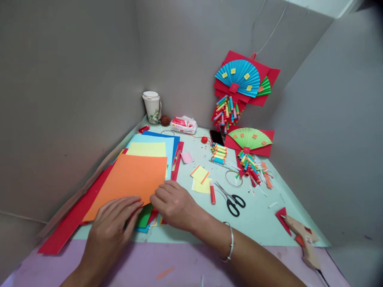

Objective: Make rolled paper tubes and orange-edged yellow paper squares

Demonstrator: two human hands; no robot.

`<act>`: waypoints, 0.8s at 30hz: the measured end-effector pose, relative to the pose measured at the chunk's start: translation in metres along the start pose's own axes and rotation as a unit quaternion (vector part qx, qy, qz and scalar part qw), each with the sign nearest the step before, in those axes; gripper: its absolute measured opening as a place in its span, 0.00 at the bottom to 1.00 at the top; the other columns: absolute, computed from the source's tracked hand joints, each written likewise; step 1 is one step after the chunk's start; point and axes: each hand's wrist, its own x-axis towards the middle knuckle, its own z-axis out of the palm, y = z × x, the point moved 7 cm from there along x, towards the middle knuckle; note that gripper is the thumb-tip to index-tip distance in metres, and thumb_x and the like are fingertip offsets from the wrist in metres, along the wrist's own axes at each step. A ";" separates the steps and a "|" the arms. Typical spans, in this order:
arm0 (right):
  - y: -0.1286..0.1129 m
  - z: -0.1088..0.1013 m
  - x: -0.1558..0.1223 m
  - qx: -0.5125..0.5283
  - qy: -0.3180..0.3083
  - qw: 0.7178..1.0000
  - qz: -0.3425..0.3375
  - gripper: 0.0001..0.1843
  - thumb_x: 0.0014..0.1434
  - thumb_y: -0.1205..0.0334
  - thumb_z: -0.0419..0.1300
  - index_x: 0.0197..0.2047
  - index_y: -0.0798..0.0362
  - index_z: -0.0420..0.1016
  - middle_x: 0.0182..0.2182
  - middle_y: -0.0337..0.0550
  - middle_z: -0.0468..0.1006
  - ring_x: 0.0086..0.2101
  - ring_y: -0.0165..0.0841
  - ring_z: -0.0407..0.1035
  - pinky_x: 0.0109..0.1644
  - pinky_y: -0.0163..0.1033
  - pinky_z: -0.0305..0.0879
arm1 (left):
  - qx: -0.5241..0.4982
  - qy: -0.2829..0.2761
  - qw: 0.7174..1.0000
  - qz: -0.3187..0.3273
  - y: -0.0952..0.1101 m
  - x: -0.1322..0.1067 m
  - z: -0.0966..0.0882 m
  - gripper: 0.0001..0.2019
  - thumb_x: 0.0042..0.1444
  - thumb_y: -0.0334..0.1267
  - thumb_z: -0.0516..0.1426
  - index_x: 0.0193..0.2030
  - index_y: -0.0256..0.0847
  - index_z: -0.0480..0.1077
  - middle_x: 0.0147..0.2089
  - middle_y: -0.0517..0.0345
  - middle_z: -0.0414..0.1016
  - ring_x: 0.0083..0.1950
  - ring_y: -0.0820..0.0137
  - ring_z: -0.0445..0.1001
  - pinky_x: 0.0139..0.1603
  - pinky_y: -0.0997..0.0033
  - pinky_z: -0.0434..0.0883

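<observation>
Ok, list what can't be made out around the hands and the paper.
Head view only.
- Lower sheets of the stack: covered by the orange sheet and the left hand.
- Grip of the right hand: its curled fingers hide the contact.
- Print on the packet: too small.
- Cord of the glue gun: cut off by the bottom edge.

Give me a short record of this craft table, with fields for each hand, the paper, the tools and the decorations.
Left hand: open, fingers resting on the near edge of the orange sheet
Right hand: fingers curled at the orange sheet's near right corner; grip unclear; bracelet on the wrist
Paper: orange sheet tops a stack of coloured sheets
Tools: scissors, red glue stick, glue gun at the right
Decorations: blue paper fan hanging on the wall, green paper fan below it
Far corner: lidded cup
</observation>
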 end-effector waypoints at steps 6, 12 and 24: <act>0.006 -0.064 -0.056 0.014 0.098 0.994 0.047 0.16 0.65 0.73 0.52 0.54 0.56 0.72 0.44 0.50 0.81 0.51 0.40 0.71 0.60 0.49 0.64 | -0.055 0.013 0.997 0.061 0.048 0.030 -0.015 0.15 0.59 0.26 0.57 0.51 0.47 0.72 0.44 0.57 0.83 0.46 0.63 0.78 0.53 0.57 0.68; 0.010 -0.066 -0.133 0.011 0.078 0.988 0.132 0.21 0.59 0.78 0.55 0.55 0.55 0.71 0.42 0.52 0.82 0.48 0.43 0.75 0.55 0.53 0.69 | -0.160 -0.091 0.974 0.129 0.111 0.033 0.021 0.11 0.63 0.24 0.50 0.45 0.40 0.71 0.35 0.56 0.80 0.34 0.68 0.74 0.40 0.64 0.66; 0.012 -0.044 -0.165 0.094 0.078 0.964 0.237 0.10 0.64 0.73 0.55 0.45 0.52 0.73 0.37 0.47 0.80 0.39 0.38 0.73 0.51 0.51 0.68 | -0.198 -0.214 0.955 0.049 0.118 0.028 0.088 0.08 0.62 0.29 0.55 0.35 0.41 0.75 0.33 0.56 0.78 0.35 0.65 0.74 0.41 0.63 0.66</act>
